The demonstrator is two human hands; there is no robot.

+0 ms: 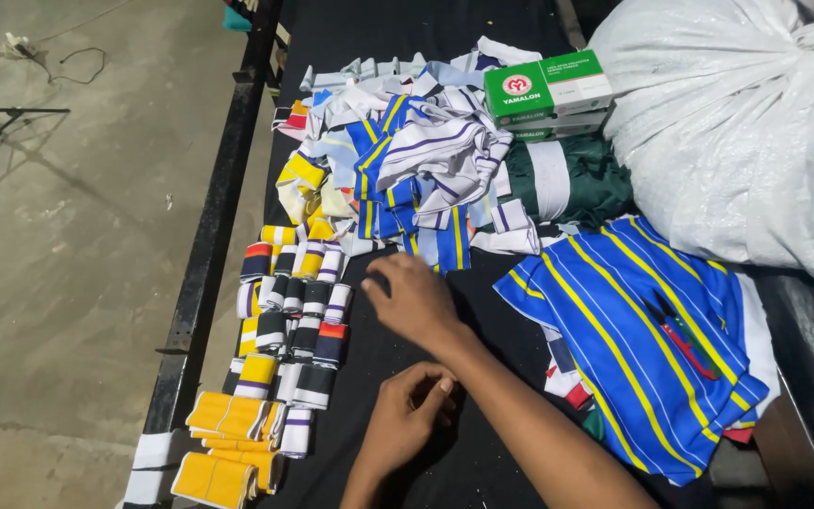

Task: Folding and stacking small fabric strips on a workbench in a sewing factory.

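My right hand [412, 300] lies palm down on the black table top [482, 452], its fingers loosely apart and empty, just below a loose heap of blue, white and yellow striped fabric strips [407, 160]. My left hand [409, 407] rests nearer to me with its fingers curled in; nothing shows inside it. Left of both hands, folded striped strips [296, 320] lie in rows. Folded yellow pieces [228, 443] are stacked at the near left corner.
A blue cloth with yellow stripes [614, 349] lies at the right, with red-handled scissors [685, 335] on it. A green-and-white box [548, 90], dark green fabric [605, 174] and a big white sack [737, 123] sit behind. The table's black rail [204, 273] borders a concrete floor [68, 245].
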